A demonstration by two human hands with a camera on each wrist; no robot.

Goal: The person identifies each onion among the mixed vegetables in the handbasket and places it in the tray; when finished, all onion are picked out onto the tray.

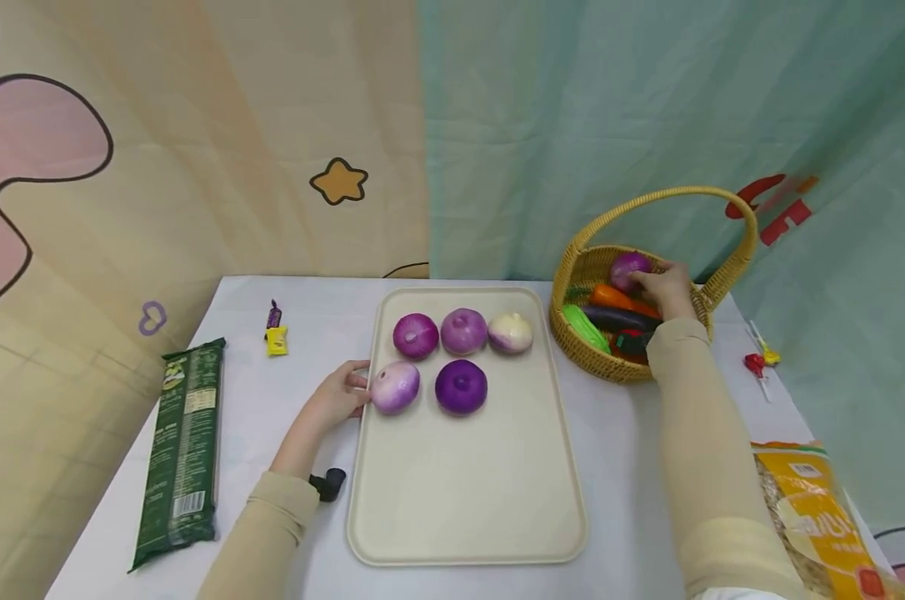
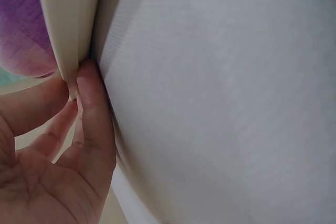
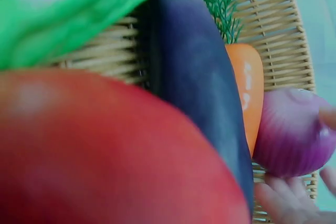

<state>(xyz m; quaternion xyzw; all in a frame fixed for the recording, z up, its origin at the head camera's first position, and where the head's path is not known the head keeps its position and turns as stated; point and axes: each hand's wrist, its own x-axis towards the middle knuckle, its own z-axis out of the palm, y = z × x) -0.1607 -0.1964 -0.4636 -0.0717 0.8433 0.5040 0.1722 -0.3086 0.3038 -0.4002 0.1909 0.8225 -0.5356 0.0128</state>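
At the left rim of a cream tray, my left hand pinches the edge between thumb and fingers, as the left wrist view shows. Right beside it on the tray lies a pale purple onion. Several more onions stand in two rows, among them a dark purple one and a whitish one. Over the wicker basket, my right hand reaches in and grips a purple onion at the back wall. A carrot, an eggplant and a red tomato-like vegetable lie near it.
The basket's tall handle arches over its contents, which include a green vegetable. A green packet and wrapped candies lie left of the tray. Lollipops and an orange-yellow bag lie at the right edge. Curtains hang behind.
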